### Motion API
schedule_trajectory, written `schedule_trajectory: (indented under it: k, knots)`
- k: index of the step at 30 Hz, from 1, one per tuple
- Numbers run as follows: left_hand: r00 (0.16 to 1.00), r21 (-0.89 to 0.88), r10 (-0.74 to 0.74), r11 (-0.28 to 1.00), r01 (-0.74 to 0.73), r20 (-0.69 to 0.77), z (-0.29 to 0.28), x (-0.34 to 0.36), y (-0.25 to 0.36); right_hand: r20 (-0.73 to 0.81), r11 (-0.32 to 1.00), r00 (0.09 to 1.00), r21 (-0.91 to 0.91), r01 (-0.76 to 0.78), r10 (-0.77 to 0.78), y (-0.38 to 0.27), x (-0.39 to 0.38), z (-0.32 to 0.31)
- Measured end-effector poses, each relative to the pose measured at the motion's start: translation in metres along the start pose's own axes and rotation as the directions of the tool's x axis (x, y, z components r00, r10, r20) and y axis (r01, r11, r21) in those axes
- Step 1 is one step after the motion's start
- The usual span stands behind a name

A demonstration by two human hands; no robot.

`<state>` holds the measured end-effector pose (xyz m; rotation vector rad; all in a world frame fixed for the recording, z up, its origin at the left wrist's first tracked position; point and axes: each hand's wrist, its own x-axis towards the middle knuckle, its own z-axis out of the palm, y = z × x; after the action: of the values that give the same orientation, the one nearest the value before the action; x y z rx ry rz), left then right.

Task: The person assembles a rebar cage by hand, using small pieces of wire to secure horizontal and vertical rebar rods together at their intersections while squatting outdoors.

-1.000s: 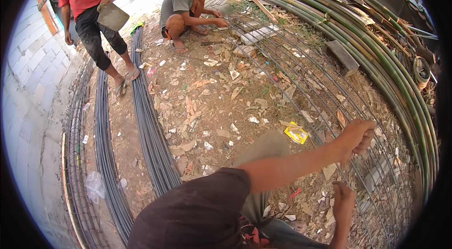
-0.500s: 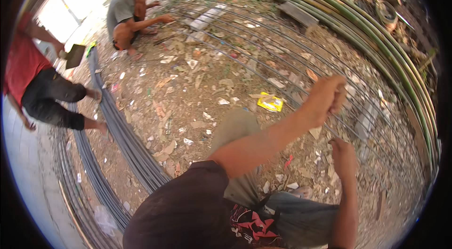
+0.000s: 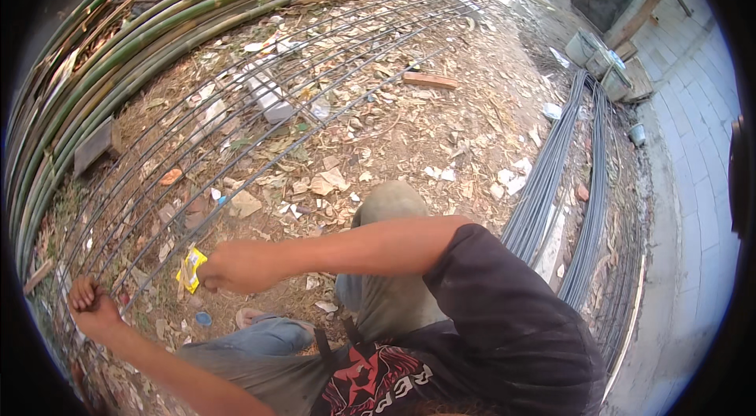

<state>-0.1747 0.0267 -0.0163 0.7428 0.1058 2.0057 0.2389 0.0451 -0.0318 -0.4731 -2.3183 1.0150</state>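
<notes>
Steel bars (image 3: pixel 260 101), thin and grey, lie in long parallel curved lines over the leafy ground (image 3: pixel 409 125). Left hand (image 3: pixel 93 307) has its fingers closed around one bar. Right hand (image 3: pixel 232 266) is curled over another, but I cannot tell if it holds it.

Grey steel rebar grid (image 3: pixel 260 125) over brown leaf-strewn dirt, green and tan bamboo poles (image 3: pixel 157 30) along the far left, yellow wrapper (image 3: pixel 190 269) near the right hand (image 3: pixel 232 266), black shirt with a red print (image 3: pixel 378 380), olive trousers, dark grey rebar bundles (image 3: pixel 551 180) at right, pale grey paving far right.
</notes>
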Motion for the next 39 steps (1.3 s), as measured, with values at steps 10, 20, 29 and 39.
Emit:
schedule_trajectory:
  k: [10,20,29,39]
  knots:
    - [0.776,0.102,-0.49,0.817,0.568,-0.398,0.122,-0.064,-0.202,-0.135,0.853,0.973,-0.47,-0.227,0.185,-0.025,-0.001,-0.03]
    - [0.781,0.179,-0.22,0.904,0.389,-0.585,0.135,-0.04,-0.19,-0.251,0.752,0.944,-0.659,-0.006,-0.213,0.03,0.01,-0.002]
    - [0.851,0.116,-0.196,0.951,0.285,-0.488,0.108,-0.026,-0.158,-0.115,0.938,0.96,-0.212,-0.273,0.254,0.002,0.011,-0.011]
    - [0.766,0.187,-0.243,0.885,0.426,-0.595,0.154,-0.073,-0.217,-0.114,0.918,0.938,-0.199,-0.343,0.326,0.012,0.008,-0.003]
